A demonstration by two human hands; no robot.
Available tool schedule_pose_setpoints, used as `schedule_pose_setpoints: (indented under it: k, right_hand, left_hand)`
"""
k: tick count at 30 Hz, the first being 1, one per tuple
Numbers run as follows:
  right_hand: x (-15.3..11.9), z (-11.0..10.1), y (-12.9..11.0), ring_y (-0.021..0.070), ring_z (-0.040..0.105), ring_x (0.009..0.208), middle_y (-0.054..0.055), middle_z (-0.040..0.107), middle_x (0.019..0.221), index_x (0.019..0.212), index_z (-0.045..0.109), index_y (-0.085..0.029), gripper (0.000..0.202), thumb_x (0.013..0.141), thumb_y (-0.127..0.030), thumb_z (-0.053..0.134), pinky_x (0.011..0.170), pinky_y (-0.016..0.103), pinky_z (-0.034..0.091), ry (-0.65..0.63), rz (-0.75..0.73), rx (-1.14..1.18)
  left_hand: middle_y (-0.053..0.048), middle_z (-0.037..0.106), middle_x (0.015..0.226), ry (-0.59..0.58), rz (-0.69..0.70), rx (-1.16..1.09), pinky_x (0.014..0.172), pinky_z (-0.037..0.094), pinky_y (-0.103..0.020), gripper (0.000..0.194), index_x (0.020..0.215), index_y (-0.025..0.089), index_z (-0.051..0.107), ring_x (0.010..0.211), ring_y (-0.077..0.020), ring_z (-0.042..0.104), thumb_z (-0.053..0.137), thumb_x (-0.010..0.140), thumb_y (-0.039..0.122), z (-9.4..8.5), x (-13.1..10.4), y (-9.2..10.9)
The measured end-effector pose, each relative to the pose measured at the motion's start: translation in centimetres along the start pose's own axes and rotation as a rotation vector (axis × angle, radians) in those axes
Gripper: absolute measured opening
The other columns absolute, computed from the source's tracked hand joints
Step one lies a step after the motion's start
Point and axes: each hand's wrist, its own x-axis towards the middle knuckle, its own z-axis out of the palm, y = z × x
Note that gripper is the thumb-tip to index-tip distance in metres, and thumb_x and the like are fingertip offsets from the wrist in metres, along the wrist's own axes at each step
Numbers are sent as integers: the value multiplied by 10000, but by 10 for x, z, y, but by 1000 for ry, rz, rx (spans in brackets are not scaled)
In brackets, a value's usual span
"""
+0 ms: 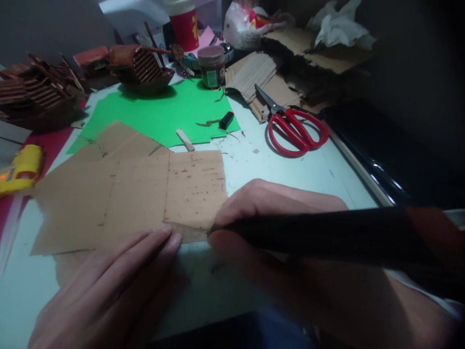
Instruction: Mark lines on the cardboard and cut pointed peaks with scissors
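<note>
Right hand [276,213]: clenched on a dark pen-like tool [327,235], whose tip is set at the near edge of the cardboard sheet [145,194].
Left hand [109,286]: laid flat, fingers released, pressed on the sheet's near edge just beside the tip.
Cardboard sheet: spread on the pale table [290,169], partly over green paper [163,111].
Scissors [294,128]: red-handled, left well apart.
Writing: jar [211,65] label unreadable.

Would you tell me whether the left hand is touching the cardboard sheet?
Touching: the head view shows the left hand lying flat with fingertips on the cardboard sheet.
</note>
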Motion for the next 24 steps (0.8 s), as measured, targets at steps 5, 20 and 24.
schedule_pose_setpoints:
  k: [5, 20, 24]
  right_hand:
    - [-10, -5, 3, 102, 635, 583, -79, 687, 768, 856, 682, -290, 64, 866, -254, 733, 495, 208, 518, 64, 33, 5]
    - [-26, -14, 1, 80, 635, 587, -37, 687, 745, 818, 698, -188, 144, 918, -292, 690, 503, 169, 503, 131, 84, 39]
    - [-26, -16, 3, 114, 712, 694, -22, 726, 807, 835, 721, -203, 98, 903, -273, 712, 623, 191, 567, 179, 80, 20]
  left_hand:
    - [-97, 575, 1453, 5, 176, 38, 933, 476, -474, 625, 1548, 289, 375, 1201, -345, 602, 544, 951, 217, -3, 2, -3]
    - [-105, 504, 1503, -53, 234, 144, 994, 429, -531, 621, 1570, 259, 322, 1170, -372, 585, 492, 973, 242, -6, 9, -9]
    - [23, 279, 1670, -62, 302, 145, 992, 398, -465, 641, 1586, 231, 266, 1179, -325, 561, 459, 975, 219, -8, 12, -8]
